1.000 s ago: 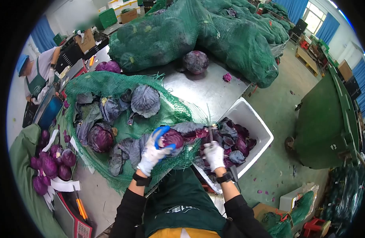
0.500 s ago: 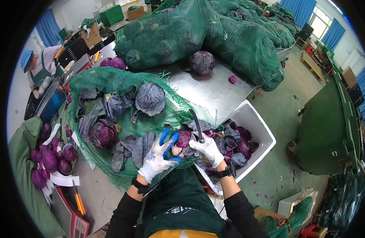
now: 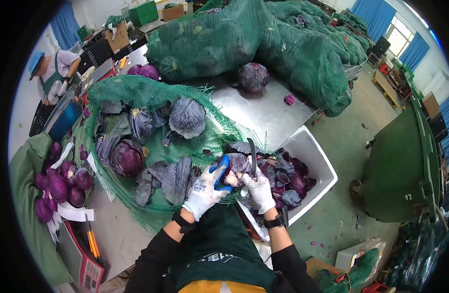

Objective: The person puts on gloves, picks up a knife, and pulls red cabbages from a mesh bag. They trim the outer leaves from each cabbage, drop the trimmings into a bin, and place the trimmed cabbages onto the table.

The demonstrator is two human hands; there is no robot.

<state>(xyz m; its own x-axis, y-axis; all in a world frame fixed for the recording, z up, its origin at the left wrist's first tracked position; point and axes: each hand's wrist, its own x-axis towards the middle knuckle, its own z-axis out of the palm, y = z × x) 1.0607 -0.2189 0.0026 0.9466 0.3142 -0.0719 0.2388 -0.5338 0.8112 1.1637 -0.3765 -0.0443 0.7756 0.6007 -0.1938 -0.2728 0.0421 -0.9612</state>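
My left hand (image 3: 206, 189), in a white glove with blue fingertips, grips the left side of a red cabbage (image 3: 238, 163), whose pale cut stem end shows. My right hand (image 3: 260, 190), also gloved, is closed round a knife with a dark curved blade (image 3: 254, 152). That blade points up and away from me, just right of the cabbage. Beneath my hands the green mesh net (image 3: 185, 146) lies spread, bearing loose outer leaves (image 3: 172, 179) and several more heads, among them a dark purple cabbage (image 3: 127, 157). Right of my right hand, a white foam box (image 3: 318, 188) holds trimmed leaves.
Full mesh sacks (image 3: 205, 46) lie across the back of the metal table (image 3: 244, 110), beside a single cabbage (image 3: 254, 77). Small peeled heads (image 3: 58, 188) rest on green cloth at left. A green wheeled bin (image 3: 395, 166) stands right. Another person (image 3: 56, 73) works at far left.
My left hand has moved right and closed on the cabbage from spread fingers. The cabbage has turned and shifted slightly right. The knife has moved right with its blade more upright.
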